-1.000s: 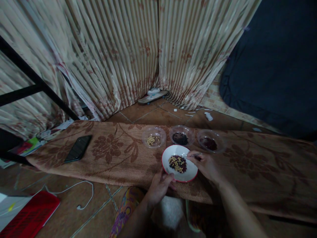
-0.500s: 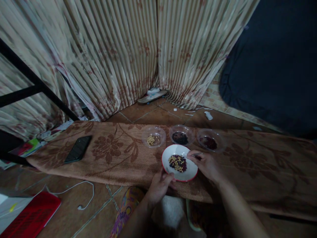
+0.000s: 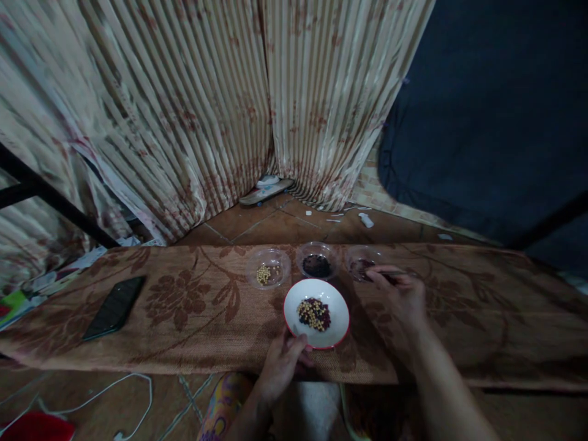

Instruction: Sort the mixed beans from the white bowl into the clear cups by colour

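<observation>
Left hand (image 3: 283, 360): gripping bowl (image 3: 339, 312) at its 7 o'clock | Right hand (image 3: 400, 294): pinching thin utensil (image 3: 397, 273) by clear cup (image 3: 362, 250), bowl's 2 o'clock | Surface (image 3: 197, 346): edge near bowl's 6 o'clock, extends toward 9

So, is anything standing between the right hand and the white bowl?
Nothing visible. From the right hand, at the right see-through dish, to the white bowl, only patterned cloth shows. The middle dish stands on the bowl's far side, off that path.
</observation>
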{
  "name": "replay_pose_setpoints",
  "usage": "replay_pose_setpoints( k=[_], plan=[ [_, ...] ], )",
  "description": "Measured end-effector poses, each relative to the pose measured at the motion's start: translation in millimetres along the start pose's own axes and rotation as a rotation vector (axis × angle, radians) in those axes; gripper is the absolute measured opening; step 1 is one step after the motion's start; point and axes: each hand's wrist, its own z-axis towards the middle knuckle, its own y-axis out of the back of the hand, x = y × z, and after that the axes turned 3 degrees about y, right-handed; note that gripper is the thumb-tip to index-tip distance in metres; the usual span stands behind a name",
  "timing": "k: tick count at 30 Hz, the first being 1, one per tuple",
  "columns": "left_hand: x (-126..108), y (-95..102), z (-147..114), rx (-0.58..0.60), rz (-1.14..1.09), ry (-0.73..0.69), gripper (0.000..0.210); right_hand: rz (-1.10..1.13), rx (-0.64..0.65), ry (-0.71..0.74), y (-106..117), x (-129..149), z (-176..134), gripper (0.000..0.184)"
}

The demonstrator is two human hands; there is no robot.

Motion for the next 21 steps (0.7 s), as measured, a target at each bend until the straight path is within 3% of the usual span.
replay_pose_setpoints(
  k=[3,8,10,14,16,21],
  plan=[
    [-3,-0.6,0,-0.008,0.005,0.000,0.046,-0.067,-0.156,0.004,17,-15,18,0.021],
    [-9,-2.9,-6,-0.038,-0.008,0.019,0.046,-0.023,-0.119,-0.014,13,-13,15,0.021],
    [-10,-3.4,-7,-0.024,-0.008,0.035,0.046,0.035,-0.003,-0.026,4,-3,4,0.021],
    [-8,-3.6,-6,-0.009,-0.018,0.015,0.042,0.074,0.446,-0.085,-11,11,-15,0.021],
    [-7,-4.0,-6,-0.014,-0.016,0.006,0.040,0.066,0.599,-0.087,-16,11,-21,0.021],
    [-6,-5.4,-6,-0.013,-0.030,0.000,0.040,0.000,0.653,-0.102,-23,1,-23,0.021]
  ],
)
